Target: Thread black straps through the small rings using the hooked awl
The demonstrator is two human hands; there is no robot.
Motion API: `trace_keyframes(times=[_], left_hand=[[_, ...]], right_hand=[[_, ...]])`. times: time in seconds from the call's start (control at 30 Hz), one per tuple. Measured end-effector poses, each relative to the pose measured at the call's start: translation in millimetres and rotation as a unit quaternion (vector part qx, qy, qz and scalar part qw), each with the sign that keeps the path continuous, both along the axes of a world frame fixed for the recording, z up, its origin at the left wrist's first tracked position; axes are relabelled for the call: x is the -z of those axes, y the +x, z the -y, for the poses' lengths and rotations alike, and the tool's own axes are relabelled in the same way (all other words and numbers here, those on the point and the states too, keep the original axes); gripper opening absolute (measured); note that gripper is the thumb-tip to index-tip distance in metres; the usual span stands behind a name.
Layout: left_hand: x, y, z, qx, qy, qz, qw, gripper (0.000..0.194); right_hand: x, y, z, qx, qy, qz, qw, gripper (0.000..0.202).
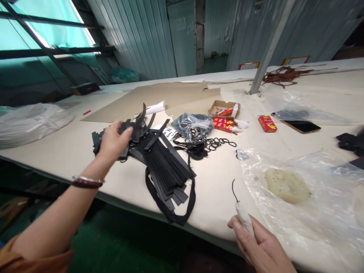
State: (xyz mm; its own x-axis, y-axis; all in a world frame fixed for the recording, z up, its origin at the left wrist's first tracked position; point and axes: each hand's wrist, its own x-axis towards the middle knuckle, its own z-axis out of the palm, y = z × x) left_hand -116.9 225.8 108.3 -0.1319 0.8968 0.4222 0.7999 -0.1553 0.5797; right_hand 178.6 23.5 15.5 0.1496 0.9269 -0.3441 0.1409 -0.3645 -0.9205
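Note:
My left hand (115, 140) lies on a heap of black straps with buckles (136, 132) at the left of the table; its fingertips are partly hidden among the straps, and what they grip cannot be made out. Beside it a fanned bundle of flat black strips (165, 167) reaches toward the front edge, with a black fabric loop (190, 201) around its end. At the lower right, my right hand (253, 239) is closed around the white-wrapped handle (244, 218) of a tool whose thin curved dark tip (234, 190) points up.
Behind the strips are a plastic bag of black items (193, 125), black rings (218, 143) and red boxes (267, 124). A phone (301, 126), a yellowish block (287, 185) on clear plastic and a metal post (271, 47) stand to the right. Brown paper (170, 94) lies farther back.

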Motion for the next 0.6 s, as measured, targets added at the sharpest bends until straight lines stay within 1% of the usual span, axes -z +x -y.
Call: trace_keyframes(times=[0.03,0.07,0.13,0.17,0.23,0.27,0.33,0.47,0.53,0.6], left_hand=[[17.1,7.3,7.2,0.017,-0.008,-0.031,0.999,0.04],[33.7,17.8,14.6,0.056,-0.026,-0.06,0.996,0.036],[62.8,43.7,26.8,0.168,-0.068,-0.12,0.976,0.026],[74.0,56.7,30.2,0.214,-0.082,-0.148,0.962,0.023],[88.6,77.7,30.3,0.267,-0.099,-0.203,0.937,0.024],[92.1,84.6,27.4,0.28,-0.105,-0.228,0.927,0.025],[93.2,91.9,18.9,0.293,-0.114,-0.274,0.909,0.026],[84.9,93.9,5.8,0.316,-0.122,-0.345,0.875,0.02],[81.4,94.7,3.6,0.323,-0.118,-0.365,0.865,0.016],[79.5,95.9,2.2,0.326,-0.114,-0.375,0.86,0.013]], right_hand=[[-1.1,-1.9,-1.7,-0.004,-0.001,0.0,1.0,0.04],[-2.5,-3.8,-3.3,-0.008,-0.001,0.001,1.0,0.039],[-5.7,-7.5,-5.5,-0.014,-0.003,0.005,1.0,0.036],[-7.4,-9.0,-6.0,-0.014,-0.002,0.009,1.0,0.035],[-10.0,-11.0,-5.5,-0.008,0.006,0.022,1.0,0.035],[-10.7,-11.4,-4.5,-0.003,0.013,0.029,1.0,0.036],[-11.1,-11.3,-1.7,0.003,0.027,0.036,0.999,0.037],[-10.1,-8.7,4.0,-0.002,0.039,0.034,0.999,0.033],[-10.8,-7.4,6.4,-0.002,0.037,0.026,0.999,0.031],[-12.5,-6.4,8.9,0.002,0.038,0.018,0.999,0.03]])
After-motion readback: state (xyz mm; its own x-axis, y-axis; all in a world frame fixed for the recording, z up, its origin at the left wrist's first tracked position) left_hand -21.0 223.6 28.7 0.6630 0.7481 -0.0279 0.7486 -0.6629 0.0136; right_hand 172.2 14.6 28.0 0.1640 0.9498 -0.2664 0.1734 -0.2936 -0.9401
